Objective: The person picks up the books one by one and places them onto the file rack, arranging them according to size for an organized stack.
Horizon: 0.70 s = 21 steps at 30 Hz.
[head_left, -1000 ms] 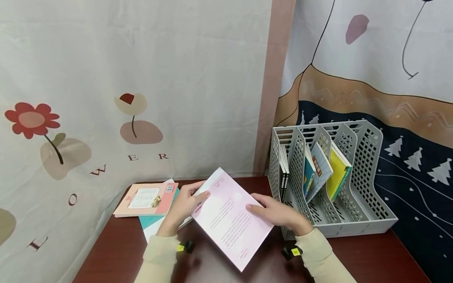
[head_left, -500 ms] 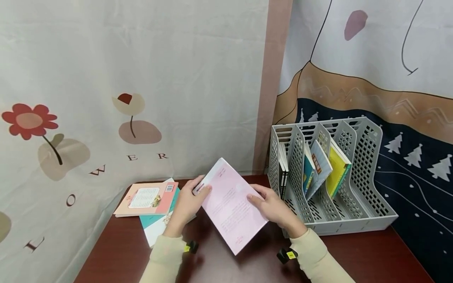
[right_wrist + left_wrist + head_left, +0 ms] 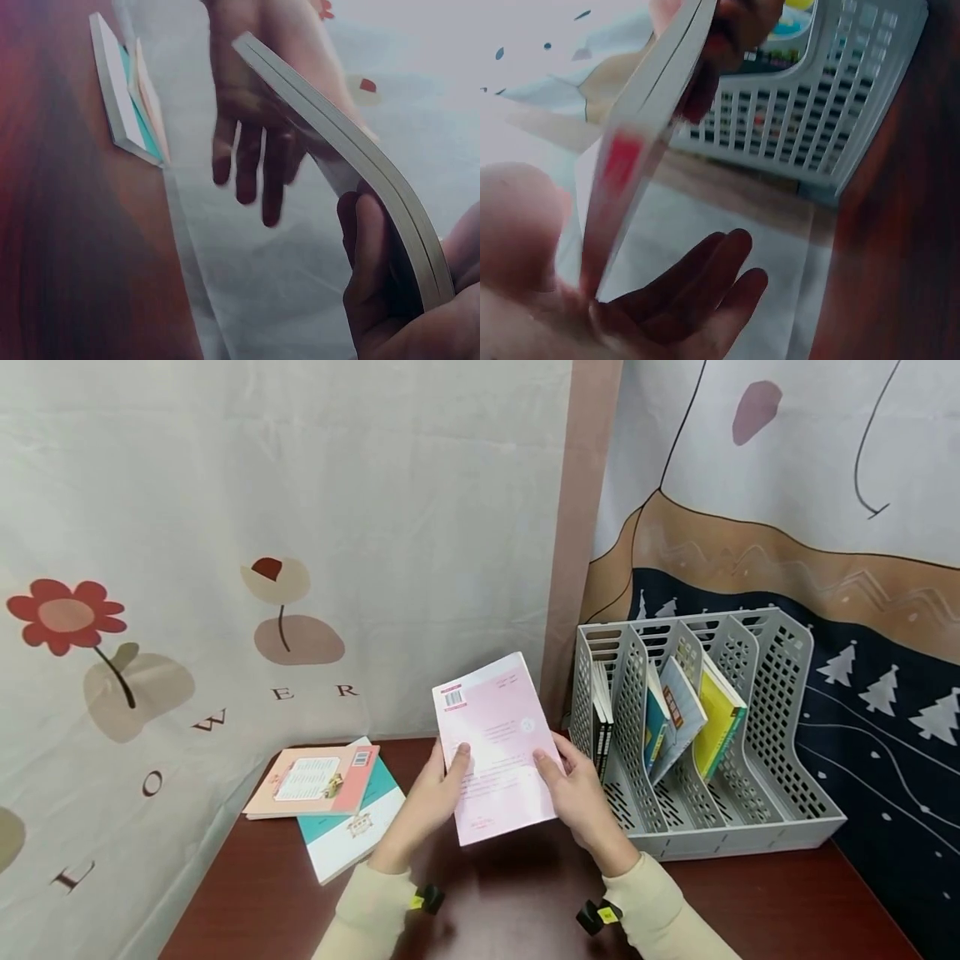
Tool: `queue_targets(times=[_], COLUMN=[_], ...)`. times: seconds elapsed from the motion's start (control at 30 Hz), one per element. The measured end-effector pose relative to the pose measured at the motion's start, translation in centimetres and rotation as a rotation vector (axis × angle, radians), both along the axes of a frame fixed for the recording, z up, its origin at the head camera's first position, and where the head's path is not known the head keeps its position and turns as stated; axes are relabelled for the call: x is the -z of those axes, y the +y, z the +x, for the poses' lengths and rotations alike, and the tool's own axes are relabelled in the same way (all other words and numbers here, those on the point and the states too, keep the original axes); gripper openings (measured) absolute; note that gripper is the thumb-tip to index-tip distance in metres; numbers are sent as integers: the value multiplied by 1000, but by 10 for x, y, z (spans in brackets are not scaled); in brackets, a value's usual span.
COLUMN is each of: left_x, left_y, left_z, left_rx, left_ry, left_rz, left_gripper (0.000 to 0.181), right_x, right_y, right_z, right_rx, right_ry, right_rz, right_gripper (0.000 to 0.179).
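Observation:
Between both hands a pink paperback book [image 3: 498, 752] is held up above the table, its printed side with a barcode facing the head camera. My left hand [image 3: 429, 802] grips its left edge, thumb in front and fingers behind. My right hand [image 3: 581, 793] grips the right edge the same way, its thumb on the cover. In the right wrist view the book's page edges [image 3: 352, 150] show a bend and a dark line running along them. The left wrist view shows the left fingers [image 3: 705, 277] extended behind the book, the thumb on its other side.
A grey perforated file rack [image 3: 750, 835] stands at the right; its left compartments hold several books, including a yellow book [image 3: 716, 722]. To the left, a peach book [image 3: 270, 785] lies on a teal-and-white book [image 3: 337, 852]. A printed cloth [image 3: 420, 527] hangs behind the table [image 3: 510, 910].
The pink book has turned more upright and risen, bringing its barcode into view. Both hands have shifted with it, the left one moving right and uncovering more of the teal-and-white book.

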State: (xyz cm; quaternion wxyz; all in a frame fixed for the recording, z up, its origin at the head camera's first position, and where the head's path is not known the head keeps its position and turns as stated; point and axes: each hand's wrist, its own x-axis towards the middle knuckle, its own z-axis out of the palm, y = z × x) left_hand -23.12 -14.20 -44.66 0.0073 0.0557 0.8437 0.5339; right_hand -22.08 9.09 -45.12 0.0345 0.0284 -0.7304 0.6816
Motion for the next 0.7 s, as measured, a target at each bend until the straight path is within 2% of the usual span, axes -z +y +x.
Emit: queue_targets(times=[0.2, 0.43, 0.6, 0.7], left_x=[1, 1, 3, 3], left_y=[7, 8, 9, 6], left_z=[1, 1, 0, -2], left_rx=[-35, -46, -72, -64], left_ry=[39, 28, 34, 48], left_rz=[89, 216, 232, 232], left_gripper=[85, 82, 79, 79], right_x=[2, 3, 3, 4], right_y=[-11, -8, -3, -1], right_z=[5, 5, 2, 0], right_rx=[-38, -89, -166, -220], right_ry=[29, 4, -56, -82], right_rz=[21, 62, 105, 102], right_gripper=[38, 38, 39, 42])
